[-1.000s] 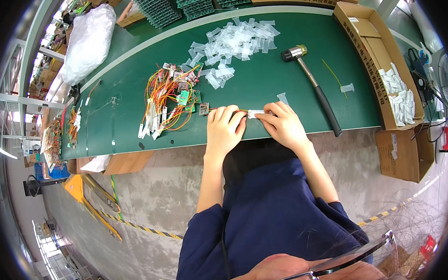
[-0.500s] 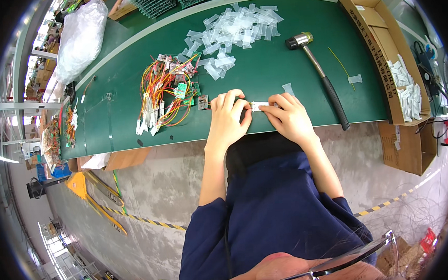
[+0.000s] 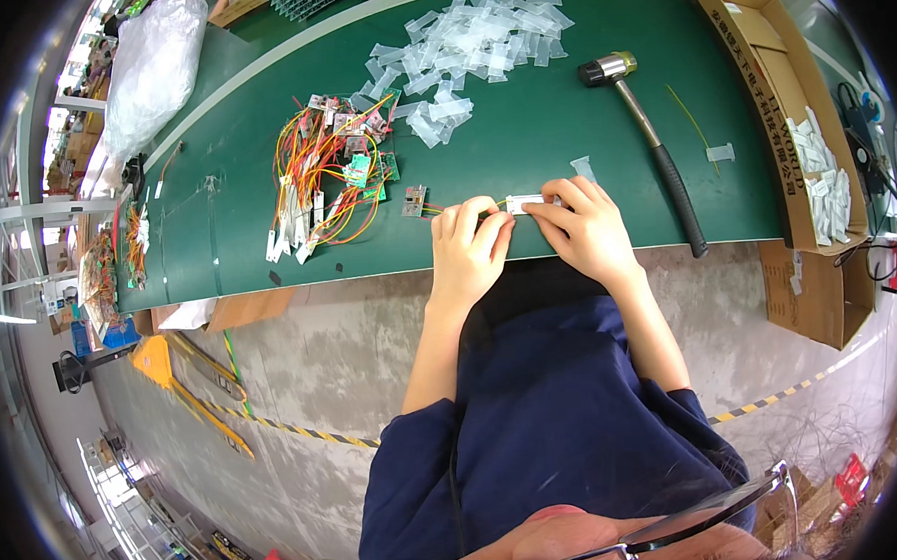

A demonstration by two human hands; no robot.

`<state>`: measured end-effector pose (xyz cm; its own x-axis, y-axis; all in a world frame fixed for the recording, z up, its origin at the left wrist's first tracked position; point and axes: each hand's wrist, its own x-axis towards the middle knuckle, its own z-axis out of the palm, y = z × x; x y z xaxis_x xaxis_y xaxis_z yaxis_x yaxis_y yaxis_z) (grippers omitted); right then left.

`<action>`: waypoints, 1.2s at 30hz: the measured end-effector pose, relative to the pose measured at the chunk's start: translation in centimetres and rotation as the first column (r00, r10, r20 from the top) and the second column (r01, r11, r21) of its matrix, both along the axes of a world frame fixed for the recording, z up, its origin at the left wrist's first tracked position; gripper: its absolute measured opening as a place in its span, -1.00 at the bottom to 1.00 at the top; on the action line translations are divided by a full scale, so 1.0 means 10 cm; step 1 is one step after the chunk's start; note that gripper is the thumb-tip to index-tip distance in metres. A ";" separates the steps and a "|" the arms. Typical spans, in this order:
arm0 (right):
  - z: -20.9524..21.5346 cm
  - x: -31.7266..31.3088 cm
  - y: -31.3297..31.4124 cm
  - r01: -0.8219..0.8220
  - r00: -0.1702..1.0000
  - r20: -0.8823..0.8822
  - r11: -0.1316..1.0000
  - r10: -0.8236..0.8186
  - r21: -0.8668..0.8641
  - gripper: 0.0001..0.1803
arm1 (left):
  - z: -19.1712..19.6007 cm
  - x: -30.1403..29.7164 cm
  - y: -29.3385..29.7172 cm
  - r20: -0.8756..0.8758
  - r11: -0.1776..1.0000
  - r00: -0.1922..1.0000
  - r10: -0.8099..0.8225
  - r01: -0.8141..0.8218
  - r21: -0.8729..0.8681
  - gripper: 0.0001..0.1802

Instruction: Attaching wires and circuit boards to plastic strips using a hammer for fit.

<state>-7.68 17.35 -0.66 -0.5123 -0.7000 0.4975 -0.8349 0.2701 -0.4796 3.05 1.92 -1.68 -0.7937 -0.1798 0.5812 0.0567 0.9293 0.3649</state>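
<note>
White sleeve (image 3: 525, 204), apparently pinched by both hands.

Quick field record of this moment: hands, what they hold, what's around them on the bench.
left hand: on the bench edge, fingers pinching a thin wire lead
right hand: pinching a small clear bag at the end of that lead
small board: on the mat left of the left hand, joined to the lead
wire bundle: orange and yellow leads with boards, further left
bag pile: clear bags, far side of the mat
hammer: right of the hands, untouched
cardboard box: right end of the bench
</note>
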 end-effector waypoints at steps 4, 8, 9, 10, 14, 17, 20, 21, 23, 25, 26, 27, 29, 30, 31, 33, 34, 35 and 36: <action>0.00 0.00 0.00 -0.002 1.000 0.003 1.000 0.002 -0.001 -0.79 | -0.02 0.03 -0.01 -0.023 0.996 1.000 -0.007 0.005 -0.090 -0.83; 0.00 0.00 0.00 0.000 1.000 0.006 1.000 0.000 0.007 -0.79 | 0.04 0.08 -0.01 0.048 0.990 0.998 -0.052 0.058 -0.132 -0.82; 0.00 0.00 0.00 0.000 1.000 0.006 1.000 0.000 0.003 -0.79 | 0.07 0.08 -0.01 0.053 0.991 0.997 -0.058 0.064 -0.114 -0.81; 0.00 0.00 0.00 -0.001 1.000 0.006 1.000 0.001 0.000 -0.79 | 0.09 0.08 -0.01 0.058 0.993 0.996 -0.064 0.069 -0.095 -0.81; 0.00 -0.01 0.01 0.000 1.000 0.003 1.000 0.000 0.009 -0.80 | 0.11 0.04 0.01 0.063 0.995 0.997 -0.047 0.042 0.092 -0.82; -0.01 -0.01 0.01 -0.005 1.000 0.007 1.000 0.005 0.019 -0.80 | 0.08 0.02 0.01 0.052 0.992 0.998 -0.044 0.038 0.120 -0.85; 0.00 -0.01 0.00 -0.004 1.000 0.005 1.000 0.004 0.009 -0.80 | 0.09 0.03 0.02 0.071 0.983 0.997 -0.028 0.015 0.182 -0.86; 0.00 -0.01 0.00 -0.001 1.000 0.003 1.000 0.001 0.008 -0.80 | 0.09 0.02 0.02 0.072 0.977 0.997 -0.016 0.000 0.215 -0.86; 0.00 -0.01 0.00 0.005 1.000 0.001 1.000 -0.005 0.007 -0.80 | 0.09 0.02 0.03 0.073 0.962 0.997 0.004 -0.024 0.274 -0.87; 0.00 -0.01 -0.01 0.003 1.000 0.006 1.000 -0.003 0.008 -0.81 | 0.06 0.02 0.02 0.072 0.944 0.997 0.014 -0.037 0.327 -0.88; 0.00 0.00 -0.01 0.002 1.000 0.009 1.000 -0.002 0.008 -0.81 | 0.07 0.02 0.02 0.078 0.945 0.997 0.018 -0.042 0.325 -0.88; 0.00 -0.01 -0.01 0.002 1.000 0.006 1.000 -0.002 0.007 -0.81 | 0.07 0.02 0.02 0.084 0.945 0.996 0.020 -0.046 0.323 -0.88; 0.00 -0.01 0.00 0.002 1.000 0.001 1.000 -0.002 0.004 -0.80 | 0.08 0.01 0.03 0.092 0.949 0.995 0.025 -0.052 0.311 -0.89; 0.00 -0.01 0.00 0.003 1.000 0.002 1.000 -0.003 0.002 -0.80 | 0.09 0.01 0.04 0.096 0.952 0.995 0.028 -0.056 0.300 -0.89; 0.01 -0.01 0.00 0.004 1.000 0.004 1.000 -0.004 0.000 -0.80 | 0.10 0.01 0.04 0.099 0.956 0.995 0.031 -0.058 0.288 -0.89; 0.01 -0.01 0.00 0.005 1.000 0.009 1.000 -0.005 -0.002 -0.80 | 0.11 0.02 0.05 0.104 0.966 0.994 0.044 -0.069 0.251 -0.87; 0.00 -0.01 0.00 0.005 1.000 0.012 1.000 -0.005 -0.001 -0.80 | 0.12 0.02 0.06 0.107 0.970 0.993 0.052 -0.075 0.232 -0.86; 0.00 0.00 0.00 0.005 1.000 0.015 1.000 -0.005 -0.001 -0.80 | 0.12 0.02 0.07 0.138 0.953 0.989 0.060 -0.098 0.286 -0.84; 0.00 -0.01 0.00 0.006 1.000 0.011 1.000 -0.006 0.000 -0.80 | 0.13 0.01 0.07 0.168 0.933 0.984 0.065 -0.119 0.338 -0.82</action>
<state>-7.74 17.36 -0.69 -0.5218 -0.6970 0.4919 -0.8280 0.2749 -0.4887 3.19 2.63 -0.41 -0.8375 -0.4245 0.3441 -0.1043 0.7423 0.6619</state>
